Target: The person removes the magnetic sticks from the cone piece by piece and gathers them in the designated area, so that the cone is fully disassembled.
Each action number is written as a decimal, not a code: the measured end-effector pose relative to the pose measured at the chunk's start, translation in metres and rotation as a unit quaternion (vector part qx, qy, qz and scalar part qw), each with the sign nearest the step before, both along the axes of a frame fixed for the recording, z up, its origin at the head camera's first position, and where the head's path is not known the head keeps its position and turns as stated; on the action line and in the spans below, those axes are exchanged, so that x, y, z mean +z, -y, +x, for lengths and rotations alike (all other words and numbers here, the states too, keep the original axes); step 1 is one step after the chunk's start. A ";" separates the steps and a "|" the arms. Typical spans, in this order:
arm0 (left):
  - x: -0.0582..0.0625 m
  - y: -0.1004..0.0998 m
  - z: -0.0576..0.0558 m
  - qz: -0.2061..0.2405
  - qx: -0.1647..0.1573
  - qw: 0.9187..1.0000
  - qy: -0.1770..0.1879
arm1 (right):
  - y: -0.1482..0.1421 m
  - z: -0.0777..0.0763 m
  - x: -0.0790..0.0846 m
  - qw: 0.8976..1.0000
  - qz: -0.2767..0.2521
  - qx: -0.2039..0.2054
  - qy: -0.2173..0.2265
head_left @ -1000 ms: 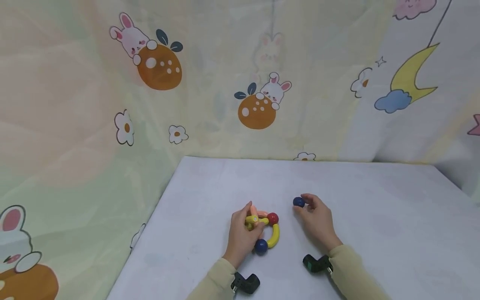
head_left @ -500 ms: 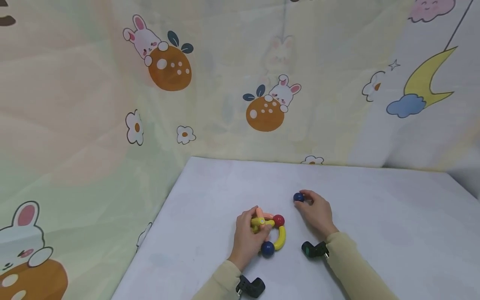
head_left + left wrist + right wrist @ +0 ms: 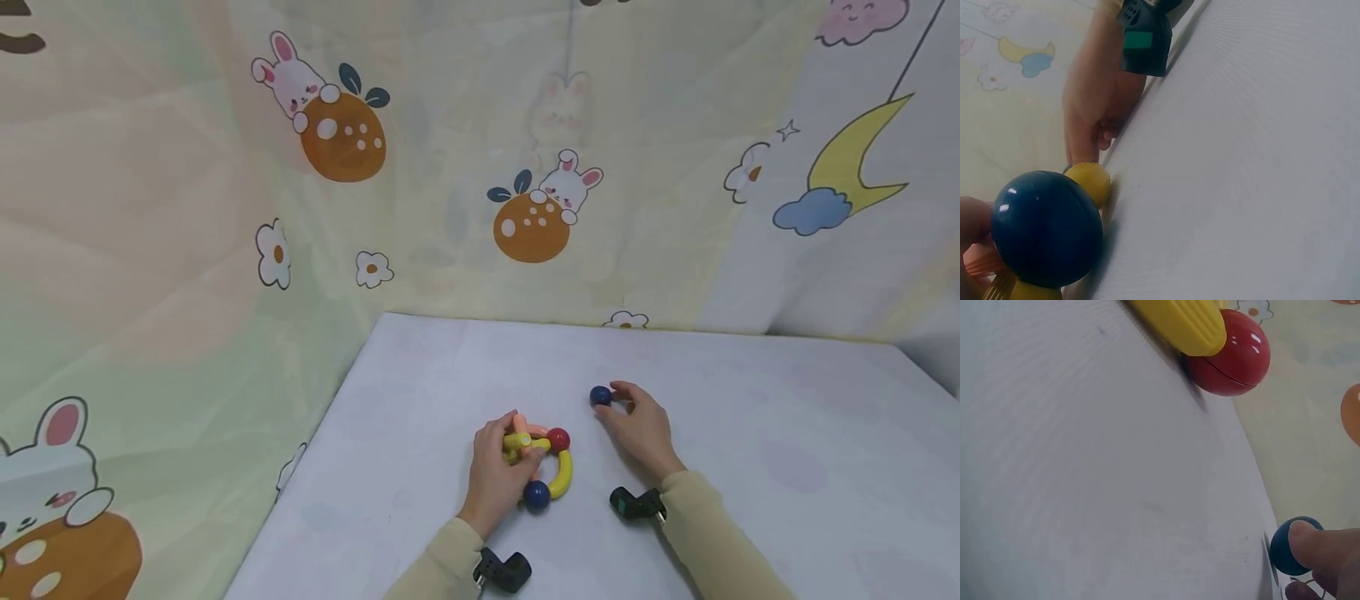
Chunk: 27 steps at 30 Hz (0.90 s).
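Observation:
My left hand (image 3: 497, 479) grips a toy piece made of joined magnetic rods and balls. In it are pale pink rods (image 3: 520, 423), a straight yellow rod (image 3: 514, 442), a red ball (image 3: 558, 439), a curved yellow rod (image 3: 564, 477) and a dark blue ball (image 3: 536, 496). The left fingers hide part of this piece. Farther out and to the right, my right hand (image 3: 643, 432) pinches a loose dark blue ball (image 3: 601, 396) between thumb and fingers. In the right wrist view the thumb (image 3: 1329, 550) lies on that ball, apart from the red ball (image 3: 1238, 359).
All of this is on or just over a white-covered table (image 3: 750, 417). A patterned cloth (image 3: 420, 167) with rabbits and oranges rises behind and to the left. Dark wrist devices (image 3: 504, 572) hang below both cuffs.
The head view has shifted slightly. My right hand has moved a little away across the table with the blue ball, then slightly right. My left hand keeps its hold on the joined piece.

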State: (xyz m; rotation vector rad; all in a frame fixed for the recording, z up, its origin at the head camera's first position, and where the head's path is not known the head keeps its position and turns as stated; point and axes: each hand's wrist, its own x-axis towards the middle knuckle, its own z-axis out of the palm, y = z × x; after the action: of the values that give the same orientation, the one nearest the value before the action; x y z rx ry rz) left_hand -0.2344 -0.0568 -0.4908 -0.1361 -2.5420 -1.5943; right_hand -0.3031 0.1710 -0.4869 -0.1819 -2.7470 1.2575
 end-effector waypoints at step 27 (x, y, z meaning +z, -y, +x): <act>-0.003 0.003 -0.004 0.020 -0.121 0.992 -0.014 | 0.081 0.056 0.036 0.985 -0.113 0.126 -0.038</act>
State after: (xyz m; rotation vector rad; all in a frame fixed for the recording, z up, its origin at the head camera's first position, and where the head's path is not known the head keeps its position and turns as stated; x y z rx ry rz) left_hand -0.2384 -0.0595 -0.4933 -0.4759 -2.5517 -1.7082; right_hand -0.2475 0.0900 -0.4512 0.1994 -2.6187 1.6034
